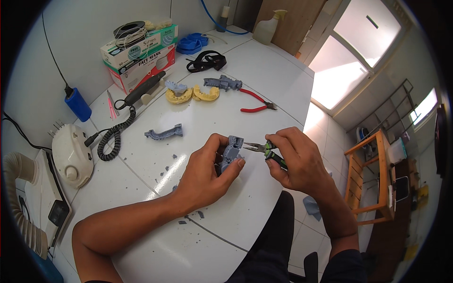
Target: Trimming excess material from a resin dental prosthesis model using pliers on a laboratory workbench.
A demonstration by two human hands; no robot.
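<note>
Between its thumb and fingers, my left hand (206,170) grips a grey-blue resin dental model (231,152) above the table. My right hand (302,160) is closed around green-and-black needle-nose pliers (272,154). Their pointed jaws reach left to the model's right edge; whether they touch it I cannot tell. Another grey curved resin piece (163,132) lies on the table to the left. Small grey chips (201,214) are scattered around and below my left forearm.
Red-handled cutters (255,101) lie beside more grey resin parts (222,83). Yellow dental casts (206,93) are near a black handpiece (145,89), its coiled cord running to a white control unit (71,155). Mask boxes (141,61) stand at the wall; a ribbed hose (23,188) is at left.
</note>
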